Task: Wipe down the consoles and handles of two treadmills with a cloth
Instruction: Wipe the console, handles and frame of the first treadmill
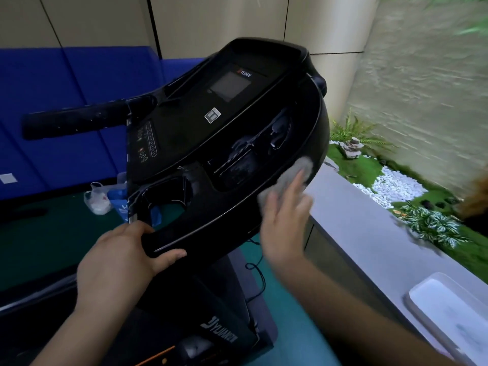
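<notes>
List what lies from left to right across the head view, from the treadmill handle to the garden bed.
handle → console screen → cloth → white pebbles. The right hand overlaps the cloth, so it is left out.

The treadmill console [211, 143] is glossy black plastic; its handle [79, 120] looks matt. The cloth [287, 178] is soft grey fabric; the ledge [351, 207] smooth, matt grey.
</notes>
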Demonstrator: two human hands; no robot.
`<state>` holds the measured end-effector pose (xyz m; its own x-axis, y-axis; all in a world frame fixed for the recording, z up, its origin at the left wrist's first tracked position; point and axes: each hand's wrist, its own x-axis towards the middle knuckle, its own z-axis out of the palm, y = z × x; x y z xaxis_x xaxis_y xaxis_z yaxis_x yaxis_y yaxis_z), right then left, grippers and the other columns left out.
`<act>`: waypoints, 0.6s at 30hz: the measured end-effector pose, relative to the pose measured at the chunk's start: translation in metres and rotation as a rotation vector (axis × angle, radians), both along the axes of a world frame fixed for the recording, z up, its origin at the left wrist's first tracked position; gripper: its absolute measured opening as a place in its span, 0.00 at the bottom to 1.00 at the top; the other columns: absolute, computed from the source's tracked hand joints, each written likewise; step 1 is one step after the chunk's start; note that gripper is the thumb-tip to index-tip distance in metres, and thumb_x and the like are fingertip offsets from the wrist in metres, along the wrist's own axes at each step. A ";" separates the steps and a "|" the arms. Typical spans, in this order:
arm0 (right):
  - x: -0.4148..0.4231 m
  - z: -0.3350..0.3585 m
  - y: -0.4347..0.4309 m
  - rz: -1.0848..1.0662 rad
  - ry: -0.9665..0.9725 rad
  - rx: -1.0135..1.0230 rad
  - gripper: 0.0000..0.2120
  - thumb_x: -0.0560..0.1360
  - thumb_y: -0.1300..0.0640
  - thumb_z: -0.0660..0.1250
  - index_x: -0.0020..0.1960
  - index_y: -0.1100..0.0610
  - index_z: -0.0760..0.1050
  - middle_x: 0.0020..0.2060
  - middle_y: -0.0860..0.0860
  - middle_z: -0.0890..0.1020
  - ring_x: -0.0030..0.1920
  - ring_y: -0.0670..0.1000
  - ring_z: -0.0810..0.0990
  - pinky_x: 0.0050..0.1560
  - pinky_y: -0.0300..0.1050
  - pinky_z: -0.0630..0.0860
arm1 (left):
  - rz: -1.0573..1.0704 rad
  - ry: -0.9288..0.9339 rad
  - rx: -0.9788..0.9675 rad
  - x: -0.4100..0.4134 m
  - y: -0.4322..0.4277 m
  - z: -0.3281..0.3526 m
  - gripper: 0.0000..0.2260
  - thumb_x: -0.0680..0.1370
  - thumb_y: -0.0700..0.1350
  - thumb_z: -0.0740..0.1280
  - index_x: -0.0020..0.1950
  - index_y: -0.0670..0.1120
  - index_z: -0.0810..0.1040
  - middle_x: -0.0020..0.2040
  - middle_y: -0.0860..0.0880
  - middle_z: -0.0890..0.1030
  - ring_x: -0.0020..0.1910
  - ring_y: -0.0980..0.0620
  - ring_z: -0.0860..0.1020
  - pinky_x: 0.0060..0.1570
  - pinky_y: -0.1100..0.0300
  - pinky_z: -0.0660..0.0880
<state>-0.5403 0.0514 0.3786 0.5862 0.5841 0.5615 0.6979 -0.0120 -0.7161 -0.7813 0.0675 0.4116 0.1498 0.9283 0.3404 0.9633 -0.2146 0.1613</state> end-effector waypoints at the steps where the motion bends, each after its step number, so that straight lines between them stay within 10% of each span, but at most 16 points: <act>1: -0.020 -0.014 -0.012 0.076 -0.067 -0.003 0.32 0.79 0.38 0.44 0.75 0.47 0.32 0.55 0.57 0.64 0.50 0.54 0.67 0.57 0.50 0.70 | -0.001 -0.003 -0.003 -0.001 0.000 -0.001 0.36 0.58 0.76 0.62 0.54 0.51 0.78 0.46 0.52 0.80 0.48 0.49 0.78 0.34 0.59 0.74; 8: 0.023 0.017 0.004 0.033 -0.124 0.046 0.32 0.79 0.44 0.50 0.77 0.48 0.37 0.54 0.55 0.64 0.51 0.52 0.66 0.55 0.45 0.66 | -0.002 -0.003 0.005 0.000 0.001 -0.002 0.35 0.58 0.76 0.62 0.52 0.51 0.78 0.45 0.52 0.80 0.47 0.49 0.78 0.33 0.59 0.73; 18: -0.019 -0.001 -0.006 -0.007 0.367 -0.226 0.32 0.82 0.47 0.48 0.76 0.54 0.33 0.63 0.61 0.64 0.60 0.60 0.69 0.55 0.42 0.64 | -0.005 0.010 0.029 0.001 -0.003 -0.001 0.36 0.60 0.74 0.63 0.55 0.49 0.79 0.46 0.50 0.80 0.47 0.48 0.78 0.32 0.60 0.71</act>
<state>-0.5595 0.0456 0.3771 0.7272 0.6642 0.1733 0.3971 -0.2011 -0.8955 -0.7802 0.0641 0.4102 0.1579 0.9171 0.3661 0.9637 -0.2240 0.1455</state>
